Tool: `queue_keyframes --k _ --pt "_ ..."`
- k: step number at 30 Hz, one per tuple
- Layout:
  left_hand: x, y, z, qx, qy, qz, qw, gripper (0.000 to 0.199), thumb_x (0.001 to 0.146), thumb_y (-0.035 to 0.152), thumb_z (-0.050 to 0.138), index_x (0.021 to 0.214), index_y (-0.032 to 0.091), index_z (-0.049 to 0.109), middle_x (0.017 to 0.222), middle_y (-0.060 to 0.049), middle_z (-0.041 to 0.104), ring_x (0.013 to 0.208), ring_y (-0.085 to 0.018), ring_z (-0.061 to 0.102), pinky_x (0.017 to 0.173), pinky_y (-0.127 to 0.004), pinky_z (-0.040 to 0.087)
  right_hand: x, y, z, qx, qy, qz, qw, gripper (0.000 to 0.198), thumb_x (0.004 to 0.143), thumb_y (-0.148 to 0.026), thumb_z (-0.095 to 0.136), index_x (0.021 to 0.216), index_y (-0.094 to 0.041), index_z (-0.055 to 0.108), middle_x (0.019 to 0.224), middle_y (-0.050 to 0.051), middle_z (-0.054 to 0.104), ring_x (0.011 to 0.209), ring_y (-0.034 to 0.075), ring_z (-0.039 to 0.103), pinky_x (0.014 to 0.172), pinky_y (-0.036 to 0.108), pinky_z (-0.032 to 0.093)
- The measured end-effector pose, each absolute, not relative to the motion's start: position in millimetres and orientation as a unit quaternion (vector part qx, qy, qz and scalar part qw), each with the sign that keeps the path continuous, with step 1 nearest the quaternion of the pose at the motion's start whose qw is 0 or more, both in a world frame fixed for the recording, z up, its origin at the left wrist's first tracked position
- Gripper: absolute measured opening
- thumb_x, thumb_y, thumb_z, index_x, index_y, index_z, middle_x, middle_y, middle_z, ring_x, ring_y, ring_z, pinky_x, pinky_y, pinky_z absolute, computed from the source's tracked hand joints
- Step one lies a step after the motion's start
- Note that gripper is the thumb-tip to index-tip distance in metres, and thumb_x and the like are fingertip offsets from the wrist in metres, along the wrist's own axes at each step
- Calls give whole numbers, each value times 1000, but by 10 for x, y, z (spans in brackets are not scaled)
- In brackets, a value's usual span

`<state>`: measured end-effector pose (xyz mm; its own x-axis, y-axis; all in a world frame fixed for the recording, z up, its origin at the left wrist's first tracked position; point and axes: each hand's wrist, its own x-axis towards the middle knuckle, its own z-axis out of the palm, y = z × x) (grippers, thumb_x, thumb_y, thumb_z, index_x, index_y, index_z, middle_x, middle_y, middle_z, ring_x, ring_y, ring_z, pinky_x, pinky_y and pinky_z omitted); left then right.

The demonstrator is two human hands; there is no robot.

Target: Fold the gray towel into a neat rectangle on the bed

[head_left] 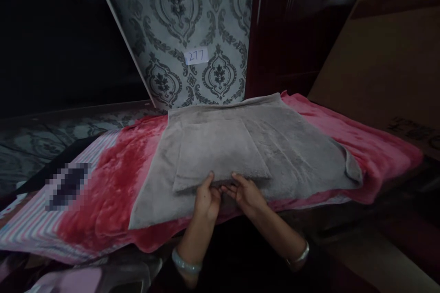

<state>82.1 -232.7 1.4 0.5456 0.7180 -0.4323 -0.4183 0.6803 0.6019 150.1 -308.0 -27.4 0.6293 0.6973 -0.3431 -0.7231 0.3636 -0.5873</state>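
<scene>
A folded grey towel (220, 151), a neat rectangle with soft pile, lies on a larger spread-out grey cloth (292, 151). My left hand (208, 197) pinches its near edge, thumb on top and fingers curled beneath. Close beside it, my right hand (245, 192) grips the same edge in the same way, thumb above. The fingertips under the edge are partly hidden. Both hands are near the middle of the towel's front side, almost touching each other.
Beneath the grey cloth lies a red and pink plush blanket (113, 183) over a striped cloth (27, 224). A pixelated dark patch (68, 187) is at left. A dark screen (65, 36) and a large cardboard box (385, 59) stand behind. A paper marked 277 (196, 56) is on the wall.
</scene>
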Motion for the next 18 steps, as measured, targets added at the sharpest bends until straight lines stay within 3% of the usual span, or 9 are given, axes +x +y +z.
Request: queue_keyframes --k 4,6,8,12,15,18 --pt "610 -2195 0 241 371 362 821 30 74 4 67 102 17 69 83 -2 75 75 -18 72 66 -27 58 1552 -3486 -355 -390 -152 571 706 38 73 -45 86 90 -15 70 99 10 76 88 25 75 69 32 61" --pt "386 -2070 25 254 388 369 806 31 72 2 67 100 16 68 83 -2 75 76 -18 73 66 -28 59 1631 -3755 -357 -403 -257 659 580 49 77 -56 80 100 -13 73 97 13 77 77 24 75 56 27 56" --pt "124 -1927 68 276 416 375 782 31 70 2 67 98 15 68 82 -2 74 72 -17 72 63 -27 59 1783 -3955 -309 -430 -322 674 506 54 80 -59 77 106 -13 74 92 13 77 65 20 73 51 24 52" --pt "-355 -1694 150 291 481 425 710 30 65 2 67 91 17 67 79 1 73 63 -14 69 55 -22 55 2309 -3834 -94 -566 -371 492 548 53 89 -60 66 119 -17 72 86 7 76 61 15 68 60 27 54" --pt "-566 -1615 137 286 509 431 688 21 65 6 67 82 16 66 76 0 72 63 -15 68 56 -22 56 2702 -3273 32 -670 -432 290 530 44 94 -45 62 129 -21 68 113 9 74 102 23 70 91 35 55" --pt "-648 -1583 27 290 516 415 691 22 65 8 66 86 17 67 78 -1 74 63 -16 68 58 -23 56 2926 -2587 83 -796 -462 133 369 43 95 -26 56 136 -17 64 138 12 64 126 25 59 105 34 47"
